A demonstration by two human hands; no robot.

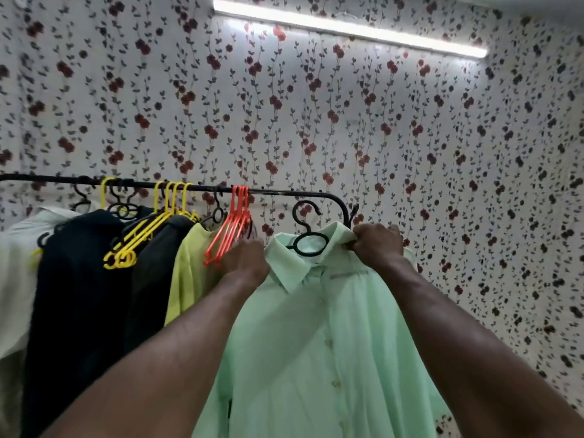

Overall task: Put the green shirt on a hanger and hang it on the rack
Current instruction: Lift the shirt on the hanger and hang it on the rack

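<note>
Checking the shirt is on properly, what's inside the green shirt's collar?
A black hanger: its hook and ring stick out of the green shirt collar, below the rack. The hanger's arms are covered by fabric, so their fit in the shoulders cannot be seen.

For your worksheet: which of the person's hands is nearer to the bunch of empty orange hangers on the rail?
Left. The left hand sits right beside the orange hangers, at their lower ends. The right hand is farther off, gripping the green shirt collar beyond the black hanger.

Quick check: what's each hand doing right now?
Left hand: closed on the green shirt at its shoulder.
Right hand: closed, pinching the shirt's collar.
</note>
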